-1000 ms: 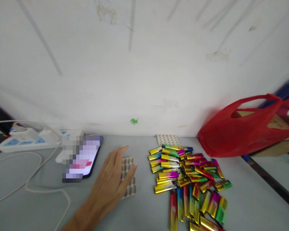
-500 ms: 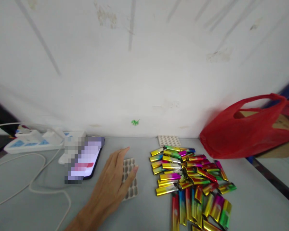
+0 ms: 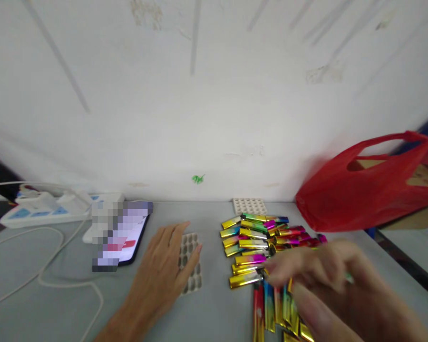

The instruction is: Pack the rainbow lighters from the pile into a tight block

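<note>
While a dimpled tray point(image 3: 196, 276) lies on the grey table point(image 3: 216, 299), partly beneath the left hand point(image 3: 164, 261), thumb spread from fingers, the blurred right hand point(image 3: 342, 285) hangs over lighter-shaped metallic pieces point(image 3: 248, 260); whether it pinches one cannot be told; second tray point(image 3: 249, 206) at the wall point(image 3: 214, 104); red bag point(image 3: 349, 194), right.

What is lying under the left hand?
A greyish tray with rows of hollows lies partly under the left hand in this view. Much of its right part shows; whatever the hand covers cannot be seen.
</note>
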A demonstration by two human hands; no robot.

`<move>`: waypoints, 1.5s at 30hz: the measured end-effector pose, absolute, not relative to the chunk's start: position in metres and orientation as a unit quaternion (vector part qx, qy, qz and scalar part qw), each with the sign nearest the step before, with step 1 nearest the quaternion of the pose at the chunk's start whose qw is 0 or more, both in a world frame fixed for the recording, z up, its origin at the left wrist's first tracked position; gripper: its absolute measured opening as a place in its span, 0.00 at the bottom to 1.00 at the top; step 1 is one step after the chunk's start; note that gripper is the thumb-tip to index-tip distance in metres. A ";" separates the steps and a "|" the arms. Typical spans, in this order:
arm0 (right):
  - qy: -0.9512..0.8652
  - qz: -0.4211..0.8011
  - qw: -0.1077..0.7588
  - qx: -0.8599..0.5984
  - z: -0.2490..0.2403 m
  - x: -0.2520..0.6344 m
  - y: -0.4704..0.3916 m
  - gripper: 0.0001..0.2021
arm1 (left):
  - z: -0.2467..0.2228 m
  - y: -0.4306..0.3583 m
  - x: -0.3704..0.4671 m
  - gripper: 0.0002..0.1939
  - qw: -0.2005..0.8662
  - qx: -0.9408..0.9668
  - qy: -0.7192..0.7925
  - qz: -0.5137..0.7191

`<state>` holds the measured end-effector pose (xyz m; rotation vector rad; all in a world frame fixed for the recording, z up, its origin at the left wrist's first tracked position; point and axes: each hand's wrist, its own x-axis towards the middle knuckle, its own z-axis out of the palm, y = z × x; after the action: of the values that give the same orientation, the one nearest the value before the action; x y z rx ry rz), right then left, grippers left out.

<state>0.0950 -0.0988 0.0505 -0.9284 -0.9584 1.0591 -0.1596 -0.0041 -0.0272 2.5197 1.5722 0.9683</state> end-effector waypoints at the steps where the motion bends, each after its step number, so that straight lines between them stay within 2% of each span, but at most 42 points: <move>1: -0.400 0.485 0.653 -0.423 0.061 0.088 -0.096 0.20 | -0.028 -0.004 -0.160 0.21 0.000 0.807 0.508 0.300; 6: -0.333 0.531 0.634 -0.454 0.090 0.060 -0.074 0.30 | -0.029 -0.006 -0.157 0.11 0.003 0.806 0.525 0.271; 10: -0.337 0.531 0.630 -0.456 0.091 0.054 -0.067 0.30 | -0.030 -0.012 -0.150 0.08 0.019 0.812 0.507 0.289; 21: -0.363 0.513 0.634 -0.450 0.095 0.046 -0.071 0.30 | -0.033 -0.025 -0.138 0.09 0.042 0.812 0.485 0.323; 27: -0.360 0.515 0.636 -0.448 0.093 0.046 -0.072 0.31 | -0.005 -0.031 -0.139 0.10 0.012 0.782 0.441 0.441; 34: -0.370 0.565 0.618 -0.403 0.074 0.044 -0.058 0.31 | 0.014 -0.053 -0.138 0.19 0.246 0.720 0.372 0.533; 39: -0.361 0.593 0.625 -0.356 0.051 0.036 -0.048 0.31 | 0.013 -0.053 -0.135 0.14 0.326 0.648 0.399 0.561; 45: -0.378 0.562 0.633 -0.374 0.038 0.032 -0.047 0.30 | 0.019 -0.047 -0.133 0.07 0.402 0.600 0.402 0.563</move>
<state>0.0317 -0.0465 0.0381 -0.8551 -0.8649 1.2865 -0.1335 -0.0468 0.0187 1.5159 1.0171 1.4222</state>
